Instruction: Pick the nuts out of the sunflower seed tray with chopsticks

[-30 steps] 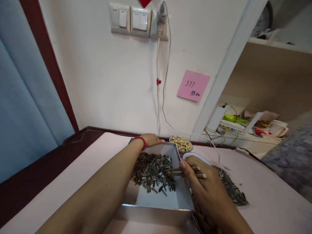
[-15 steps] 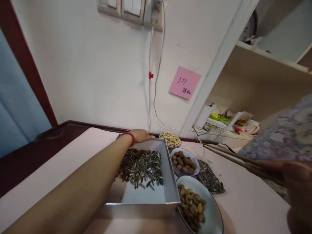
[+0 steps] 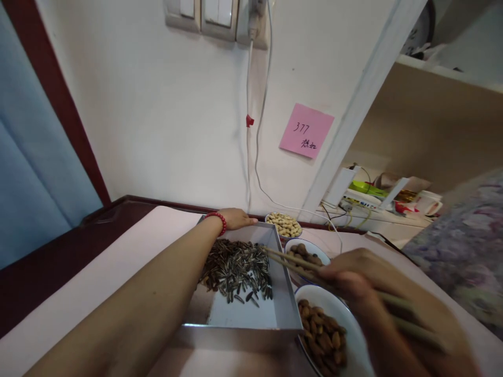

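Note:
My left hand point(image 3: 234, 218), with a red bead bracelet at the wrist, grips the far rim of a shallow silver box point(image 3: 283, 293). Inside the box lies a loose layer of striped sunflower seeds point(image 3: 239, 269), with bare white bottom at the near side. My right hand point(image 3: 363, 275), a little blurred, is closed round a pair of wooden chopsticks point(image 3: 286, 256). Their tips reach over the box's right wall to the edge of the seeds; whether they pinch one I cannot tell. The right hand hangs over the bowls and hides the seed pile on the table.
Right of the box stand a bowl of peanuts point(image 3: 285, 225), a bowl of round brown nuts point(image 3: 303, 251) and a larger white bowl point(image 3: 353, 335) of almond-like nuts. A white cable point(image 3: 283, 207) runs down the wall onto the table. A person in a floral garment point(image 3: 463, 262) is at the right.
My right hand has swung in from the right edge, bringing the chopstick tips from the far right of the table into the box. My left hand stays on the rim.

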A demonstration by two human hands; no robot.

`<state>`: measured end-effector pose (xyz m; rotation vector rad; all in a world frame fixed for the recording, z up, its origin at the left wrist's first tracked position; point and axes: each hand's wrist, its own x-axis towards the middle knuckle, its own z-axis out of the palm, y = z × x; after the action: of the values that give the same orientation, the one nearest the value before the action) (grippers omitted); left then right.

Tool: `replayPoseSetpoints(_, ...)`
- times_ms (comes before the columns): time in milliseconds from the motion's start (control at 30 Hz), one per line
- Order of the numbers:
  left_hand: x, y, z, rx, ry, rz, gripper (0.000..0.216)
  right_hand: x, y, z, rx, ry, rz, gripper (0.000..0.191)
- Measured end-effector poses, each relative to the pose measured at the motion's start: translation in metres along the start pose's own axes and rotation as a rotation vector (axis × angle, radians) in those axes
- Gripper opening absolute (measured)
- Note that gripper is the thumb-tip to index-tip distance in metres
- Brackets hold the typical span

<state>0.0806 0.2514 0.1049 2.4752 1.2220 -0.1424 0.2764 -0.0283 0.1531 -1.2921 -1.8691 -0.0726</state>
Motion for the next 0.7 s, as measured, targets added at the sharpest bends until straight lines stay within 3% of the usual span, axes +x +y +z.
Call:
replayPoseSetpoints(100, 0.001, 0.0, 0.001, 0.007, -0.005, -0.002, 0.042, 0.013, -0.009, 0.037, 0.065, -0.133, 0.015, 0.031)
replayPoseSetpoints(233, 0.001, 0.0, 0.001, 0.017, -0.013, -0.007, 0.041, 0.014, 0.001, 0.065, 0.112, -0.172, 0.067, 0.035)
replayPoseSetpoints(433, 0.0, 0.002, 0.001, 0.02, -0.015, -0.016, 0.042, 0.012, 0.003, 0.076, 0.129, -0.203, 0.06, 0.033)
replayPoseSetpoints(700, -0.001, 0.002, 0.001, 0.033, -0.011, -0.015, 0.042, 0.012, 0.007, 0.082, 0.122, -0.126, 0.029, 0.035)
